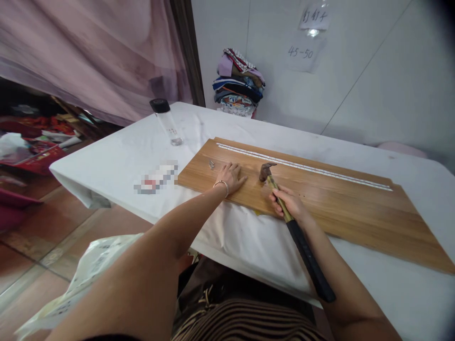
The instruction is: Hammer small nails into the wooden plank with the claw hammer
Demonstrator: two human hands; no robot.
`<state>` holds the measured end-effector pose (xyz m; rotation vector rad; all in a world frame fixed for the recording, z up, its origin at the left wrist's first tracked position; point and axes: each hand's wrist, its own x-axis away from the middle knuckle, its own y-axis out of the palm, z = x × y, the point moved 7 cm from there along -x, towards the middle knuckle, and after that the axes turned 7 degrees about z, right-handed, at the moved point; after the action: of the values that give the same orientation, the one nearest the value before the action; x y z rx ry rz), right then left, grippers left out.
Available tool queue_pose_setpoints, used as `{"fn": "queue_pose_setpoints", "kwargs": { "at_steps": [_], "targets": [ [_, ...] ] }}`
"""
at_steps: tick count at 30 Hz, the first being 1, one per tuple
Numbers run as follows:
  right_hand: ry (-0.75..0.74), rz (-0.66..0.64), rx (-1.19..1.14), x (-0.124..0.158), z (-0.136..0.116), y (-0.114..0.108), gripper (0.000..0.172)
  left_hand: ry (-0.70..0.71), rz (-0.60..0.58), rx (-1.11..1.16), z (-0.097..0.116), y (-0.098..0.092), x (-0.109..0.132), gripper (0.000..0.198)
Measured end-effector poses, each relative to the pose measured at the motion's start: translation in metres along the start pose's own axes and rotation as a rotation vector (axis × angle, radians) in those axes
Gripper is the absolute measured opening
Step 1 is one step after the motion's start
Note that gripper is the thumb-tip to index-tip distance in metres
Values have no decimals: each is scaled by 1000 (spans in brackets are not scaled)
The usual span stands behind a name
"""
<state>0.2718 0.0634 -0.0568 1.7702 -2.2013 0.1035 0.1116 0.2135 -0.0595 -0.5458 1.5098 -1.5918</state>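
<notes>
My right hand (288, 202) grips a claw hammer (308, 255) high on its handle, just below the rusty head. The hammer's black grip slants down toward my body, and its head is above the wooden board (341, 203). Fingers stretched out, my left hand (230, 177) lies flat on the board's left part, with a bracelet at the wrist. A small cluster of nails (211, 164) lies on the board just beyond that hand. Along the board's far side runs a white strip with markings, like a measuring tape (302, 166).
A clear bottle with a black lid (167, 122) stands on the white-covered table (128, 147). Nearby lies a blurred-out small item (156, 179). Folded cloths (240, 85) are stacked by the wall. A plastic bag (88, 270) is at lower left, near the table's edge.
</notes>
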Motion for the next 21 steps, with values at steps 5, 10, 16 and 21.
{"fn": "queue_pose_setpoints", "kwargs": {
  "at_steps": [5,10,16,21],
  "targets": [
    [20,4,5,0,-1,-1,44,-1,-7,11,0,0,0,41],
    [8,19,2,1,-3,0,45,-3,-2,16,-1,0,-1,42],
    [21,8,25,1,-4,0,46,-7,4,33,-2,1,-1,40],
    [29,5,8,2,-3,2,45,-21,0,34,-4,2,-1,41]
  ]
}}
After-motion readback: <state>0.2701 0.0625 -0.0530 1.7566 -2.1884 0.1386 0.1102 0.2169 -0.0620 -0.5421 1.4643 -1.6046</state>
